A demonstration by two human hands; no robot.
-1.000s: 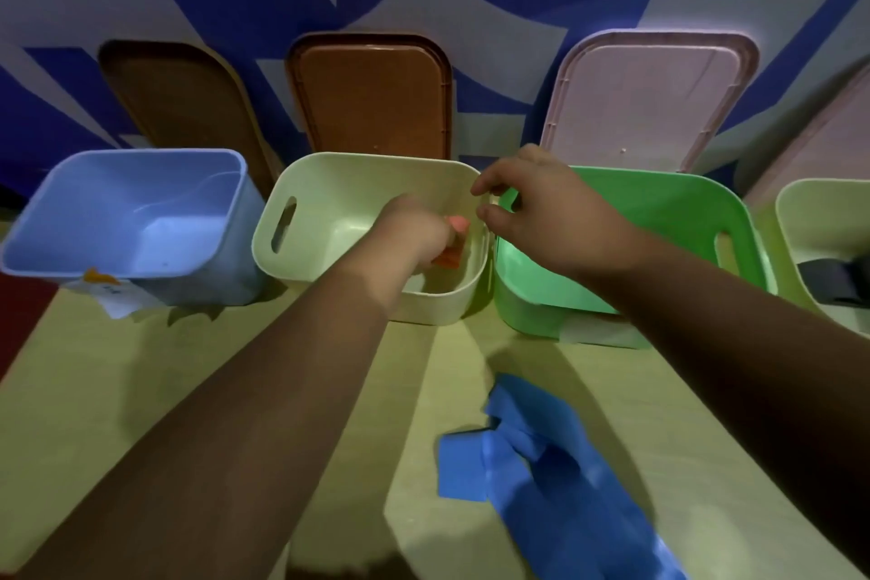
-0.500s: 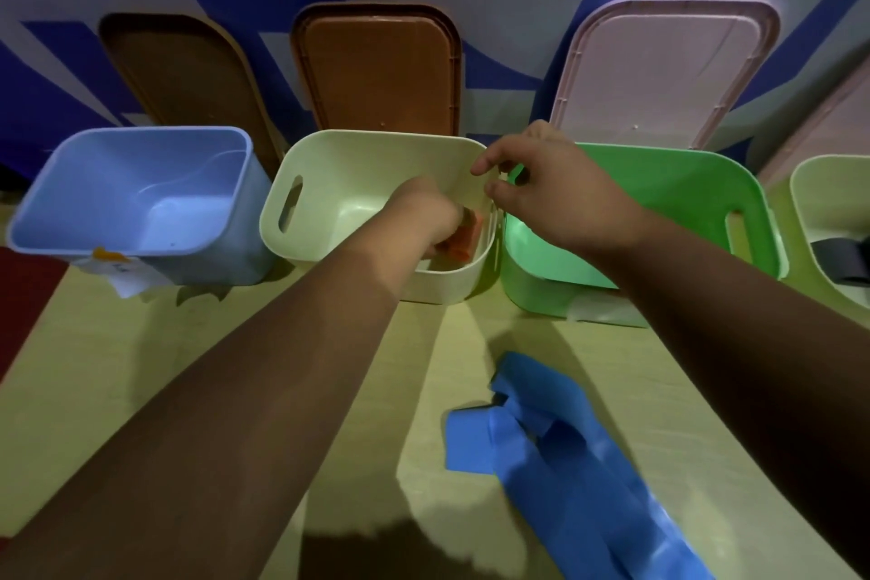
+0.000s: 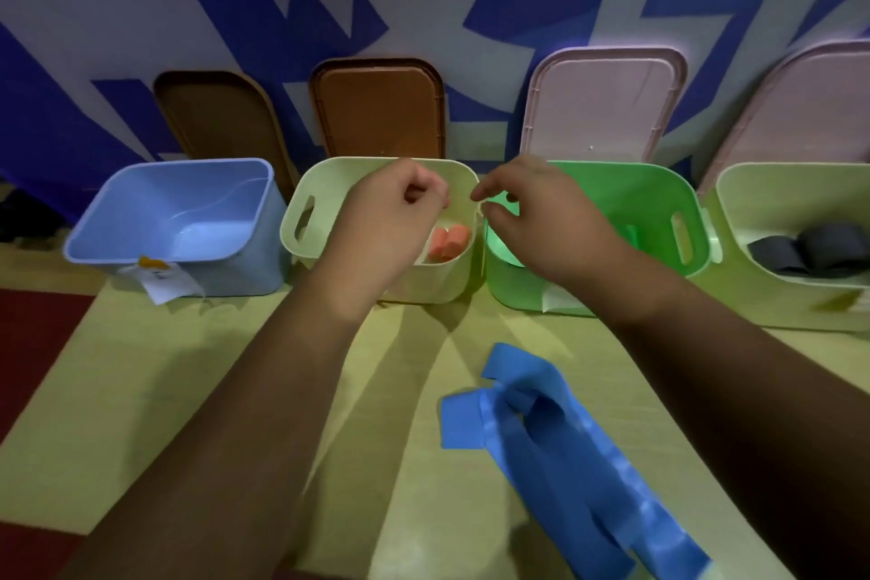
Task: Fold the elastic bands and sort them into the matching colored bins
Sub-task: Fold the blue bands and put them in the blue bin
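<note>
Head view: on the table [image 3: 226, 391], the blue bin [image 3: 188, 268] holds no band, and the blue band [image 3: 565, 447] lies unfolded well apart from it, so that one is left. At the cream bin [image 3: 438, 285] the hands hover empty, left hand [image 3: 381, 221] curled, right hand [image 3: 541, 217] slack; the orange band [image 3: 449, 241] lies folded inside, done.

Free tabletop [image 3: 155, 391] left of the blue band [image 3: 565, 452], blue bin [image 3: 245, 273] beyond

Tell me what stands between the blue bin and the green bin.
Head view: a cream bin stands between the blue bin and the green bin, with folded orange bands inside.
</note>
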